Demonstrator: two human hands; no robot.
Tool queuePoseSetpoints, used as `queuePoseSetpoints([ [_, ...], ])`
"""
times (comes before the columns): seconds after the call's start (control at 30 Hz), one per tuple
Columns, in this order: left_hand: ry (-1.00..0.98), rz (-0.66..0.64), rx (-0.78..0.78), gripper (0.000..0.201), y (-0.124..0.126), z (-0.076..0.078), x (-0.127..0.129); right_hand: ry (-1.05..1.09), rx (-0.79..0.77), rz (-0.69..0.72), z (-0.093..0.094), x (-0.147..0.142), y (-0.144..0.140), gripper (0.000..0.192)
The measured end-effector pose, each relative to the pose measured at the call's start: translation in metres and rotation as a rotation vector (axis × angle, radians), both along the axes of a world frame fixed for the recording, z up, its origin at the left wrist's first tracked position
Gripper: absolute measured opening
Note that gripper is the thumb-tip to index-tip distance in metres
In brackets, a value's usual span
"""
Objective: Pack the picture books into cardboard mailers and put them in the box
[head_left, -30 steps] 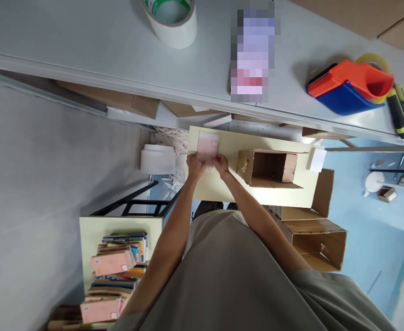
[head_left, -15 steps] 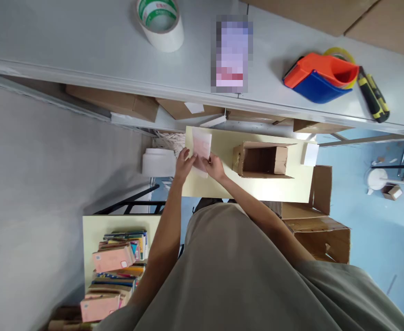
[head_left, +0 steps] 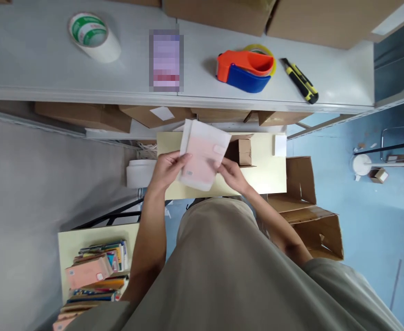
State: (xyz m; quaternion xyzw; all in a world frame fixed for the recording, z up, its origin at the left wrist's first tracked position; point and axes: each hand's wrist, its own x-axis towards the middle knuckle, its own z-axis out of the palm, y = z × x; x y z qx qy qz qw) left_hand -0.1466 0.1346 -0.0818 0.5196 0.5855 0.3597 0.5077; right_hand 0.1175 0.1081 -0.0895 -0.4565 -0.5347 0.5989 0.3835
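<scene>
Between my hands is a pink book (head_left: pixel 203 158) in a whitish, see-through wrapping, raised over the cream table. My left hand (head_left: pixel 167 170) grips its left edge, thumb lying on the front. At the lower right edge, my right hand (head_left: pixel 232 174) pinches it; the fingers behind are hidden. Partly covered by the wrapped book, an open cardboard box (head_left: pixel 245 152) stands on the table (head_left: pixel 267 177). A small white block or stack of paper (head_left: pixel 280 145) sits at the table's right end.
On the grey shelf (head_left: pixel 198 87) ahead are a tape roll (head_left: pixel 107 46), a blurred-out rectangle, an orange-blue tape dispenser (head_left: pixel 245 71) and a yellow-black utility knife (head_left: pixel 300 80). Stacked books (head_left: pixel 88 271) lie at lower left. Open cartons (head_left: pixel 321 234) stand at right, a white bin (head_left: pixel 139 174) at left.
Both hands have lifted the wrapped book up off the table toward the camera, its front now facing me. The whole view has shifted, so shelf items appear further left.
</scene>
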Motion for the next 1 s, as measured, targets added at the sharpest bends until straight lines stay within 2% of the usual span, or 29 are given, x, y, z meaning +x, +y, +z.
queuePoseSetpoints([
  [0.1,0.126,0.083,0.165,0.051,0.010,0.021,0.013,-0.171,0.086,0.039,-0.007,0.038,0.030,0.067],
  [0.2,0.242,0.126,0.288,0.049,0.019,0.041,0.028,-0.580,0.140,0.212,-0.021,0.058,0.061,0.034],
  [0.27,0.296,0.132,0.321,0.046,0.022,0.053,0.042,-0.881,0.150,0.375,-0.027,0.061,0.075,0.023],
  [0.33,0.333,0.131,0.331,0.042,0.024,0.061,0.058,-1.110,0.182,0.526,-0.026,0.063,0.080,0.031],
  [0.43,0.364,0.106,0.333,0.043,0.026,0.068,0.079,-1.269,0.254,0.651,-0.019,0.072,0.077,0.040],
  [0.6,0.373,0.054,0.357,0.044,0.030,0.057,0.102,-1.243,0.400,0.657,-0.019,0.085,0.078,0.040],
  [0.67,0.389,0.025,0.372,0.041,0.034,0.050,0.108,-1.210,0.439,0.725,-0.026,0.080,0.086,0.040],
  [0.77,0.426,-0.029,0.376,0.037,0.040,0.042,0.116,-1.284,0.434,0.813,-0.036,0.071,0.096,0.041],
  [0.87,0.462,-0.090,0.348,0.036,0.042,0.034,0.119,-1.334,0.479,0.768,-0.039,0.079,0.096,0.043],
  [1.0,0.517,-0.196,0.283,0.033,0.042,0.022,0.121,-1.246,0.593,0.647,-0.035,0.121,0.082,0.042],
])
